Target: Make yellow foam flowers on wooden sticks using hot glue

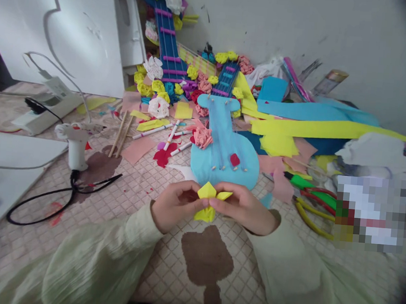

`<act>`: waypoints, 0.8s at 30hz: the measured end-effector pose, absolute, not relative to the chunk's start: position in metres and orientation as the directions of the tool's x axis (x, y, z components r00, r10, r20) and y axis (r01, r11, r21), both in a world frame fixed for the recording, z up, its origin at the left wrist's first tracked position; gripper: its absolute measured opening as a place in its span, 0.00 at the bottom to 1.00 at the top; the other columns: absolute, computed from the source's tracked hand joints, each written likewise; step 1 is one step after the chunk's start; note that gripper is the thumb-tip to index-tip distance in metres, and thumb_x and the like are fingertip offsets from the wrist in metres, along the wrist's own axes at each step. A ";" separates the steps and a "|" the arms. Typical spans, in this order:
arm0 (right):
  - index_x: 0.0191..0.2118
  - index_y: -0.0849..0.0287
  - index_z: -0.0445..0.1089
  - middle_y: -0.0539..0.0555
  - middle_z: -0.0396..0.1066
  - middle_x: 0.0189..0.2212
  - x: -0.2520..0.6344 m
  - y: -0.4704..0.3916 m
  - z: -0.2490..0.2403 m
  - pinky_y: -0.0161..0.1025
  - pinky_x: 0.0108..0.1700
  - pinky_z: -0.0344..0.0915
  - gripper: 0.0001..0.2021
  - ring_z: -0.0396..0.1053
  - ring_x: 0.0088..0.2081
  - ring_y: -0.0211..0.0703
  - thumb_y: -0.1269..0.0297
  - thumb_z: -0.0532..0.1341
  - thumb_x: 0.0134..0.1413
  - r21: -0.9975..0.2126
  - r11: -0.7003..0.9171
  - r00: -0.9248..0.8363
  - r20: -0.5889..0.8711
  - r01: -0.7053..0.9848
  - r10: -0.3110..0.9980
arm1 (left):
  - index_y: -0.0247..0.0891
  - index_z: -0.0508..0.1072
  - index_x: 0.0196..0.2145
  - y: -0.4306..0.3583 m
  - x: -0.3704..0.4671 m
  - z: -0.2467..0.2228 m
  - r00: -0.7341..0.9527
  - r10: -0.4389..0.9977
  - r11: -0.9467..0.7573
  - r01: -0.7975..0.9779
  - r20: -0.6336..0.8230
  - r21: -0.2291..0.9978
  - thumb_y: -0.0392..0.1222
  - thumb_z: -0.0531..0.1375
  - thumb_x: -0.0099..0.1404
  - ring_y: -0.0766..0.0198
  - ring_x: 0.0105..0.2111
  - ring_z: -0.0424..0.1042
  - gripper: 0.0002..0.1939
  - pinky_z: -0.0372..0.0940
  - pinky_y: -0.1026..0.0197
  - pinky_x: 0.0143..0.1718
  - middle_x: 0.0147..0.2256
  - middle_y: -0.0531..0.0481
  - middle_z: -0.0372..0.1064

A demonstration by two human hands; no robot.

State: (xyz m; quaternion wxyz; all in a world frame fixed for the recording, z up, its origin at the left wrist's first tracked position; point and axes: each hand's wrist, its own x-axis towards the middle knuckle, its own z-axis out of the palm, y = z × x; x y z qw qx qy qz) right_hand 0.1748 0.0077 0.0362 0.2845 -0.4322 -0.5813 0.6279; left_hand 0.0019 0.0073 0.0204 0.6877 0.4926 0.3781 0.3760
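Observation:
Between my hands is a yellow folded paper flower (207, 191), with pointed petals at the top and right and a crumpled part below. My left hand (176, 205) pinches it from the left, thumb at its middle. From the other side my right hand (243, 207) grips it, the two thumbs nearly meeting. My curled fingers behind the paper are partly hidden. Just beyond my hands lies a light blue guitar-shaped cutout (224, 149), with strings, a pink paper flower (203, 137) on its left edge and a small red piece (235, 159) on its body.
A white glue gun (77, 147) with a black cord stands at left, near a power strip (48, 104). Markers (172, 135) and wooden sticks (120, 134) lie mid-table. Yellow-handled pliers (310, 216) rest at right. Dark blue paper guitars (169, 41) and paper flowers lean at the back.

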 end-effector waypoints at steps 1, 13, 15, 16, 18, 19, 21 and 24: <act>0.30 0.62 0.65 0.46 0.60 0.21 0.176 0.008 0.037 0.30 0.23 0.56 0.10 0.57 0.22 0.30 0.61 0.62 0.44 -0.975 -0.166 -0.480 -0.218 0.149 0.850 | 0.31 0.68 0.24 0.007 0.002 0.021 0.421 0.893 0.242 -0.155 -0.158 0.958 0.41 0.65 0.48 0.72 0.23 0.65 0.11 0.62 0.68 0.25 0.23 0.53 0.66; 0.30 0.61 0.64 0.49 0.62 0.26 0.168 0.005 0.031 0.35 0.32 0.60 0.07 0.61 0.30 0.36 0.63 0.59 0.45 -0.988 -0.133 -0.395 -0.155 0.082 0.906 | 0.34 0.64 0.29 0.006 0.002 0.022 0.478 0.871 0.175 -0.096 -0.109 0.980 0.41 0.62 0.52 0.68 0.29 0.68 0.10 0.65 0.62 0.32 0.29 0.52 0.65; 0.29 0.61 0.64 0.49 0.62 0.26 0.168 0.005 0.031 0.35 0.32 0.60 0.07 0.61 0.29 0.36 0.63 0.60 0.44 -0.986 -0.148 -0.398 -0.168 0.080 0.902 | 0.34 0.64 0.30 0.005 0.002 0.021 0.482 0.868 0.163 -0.054 -0.118 0.985 0.42 0.61 0.52 0.68 0.28 0.68 0.11 0.65 0.62 0.30 0.28 0.52 0.65; 0.29 0.61 0.64 0.49 0.62 0.26 0.168 0.006 0.031 0.35 0.32 0.60 0.07 0.60 0.29 0.36 0.63 0.60 0.44 -0.985 -0.154 -0.401 -0.173 0.080 0.900 | 0.34 0.64 0.30 0.005 0.002 0.021 0.483 0.868 0.152 -0.034 -0.117 0.988 0.42 0.61 0.53 0.68 0.27 0.67 0.11 0.65 0.63 0.29 0.27 0.52 0.64; 0.27 0.61 0.64 0.49 0.62 0.25 0.169 0.007 0.030 0.35 0.32 0.59 0.07 0.60 0.29 0.36 0.63 0.60 0.44 -0.985 -0.158 -0.413 -0.172 0.067 0.895 | 0.34 0.64 0.30 0.004 0.002 0.020 0.493 0.864 0.127 -0.019 -0.101 0.992 0.42 0.60 0.53 0.68 0.26 0.66 0.11 0.64 0.63 0.27 0.26 0.52 0.64; 0.27 0.61 0.64 0.49 0.62 0.25 0.169 0.007 0.029 0.35 0.32 0.59 0.07 0.61 0.29 0.36 0.63 0.60 0.44 -0.985 -0.162 -0.418 -0.169 0.052 0.893 | 0.34 0.64 0.30 0.003 0.002 0.020 0.504 0.859 0.120 -0.030 -0.089 0.992 0.42 0.60 0.53 0.69 0.25 0.65 0.11 0.63 0.64 0.27 0.26 0.53 0.63; 0.27 0.61 0.64 0.49 0.62 0.25 0.171 0.008 0.029 0.36 0.33 0.60 0.07 0.61 0.29 0.36 0.63 0.59 0.45 -0.985 -0.171 -0.432 -0.162 0.019 0.887 | 0.34 0.63 0.31 0.003 0.003 0.019 0.524 0.849 0.126 -0.062 -0.075 0.990 0.40 0.61 0.51 0.70 0.25 0.64 0.11 0.62 0.66 0.26 0.26 0.54 0.62; 0.28 0.62 0.65 0.49 0.63 0.26 0.173 0.008 0.032 0.35 0.33 0.60 0.07 0.62 0.30 0.35 0.63 0.59 0.46 -0.982 -0.187 -0.483 -0.164 0.000 0.860 | 0.34 0.62 0.31 0.003 0.002 0.019 0.526 0.846 0.144 -0.076 -0.083 0.987 0.37 0.62 0.49 0.71 0.25 0.63 0.13 0.60 0.67 0.26 0.26 0.54 0.62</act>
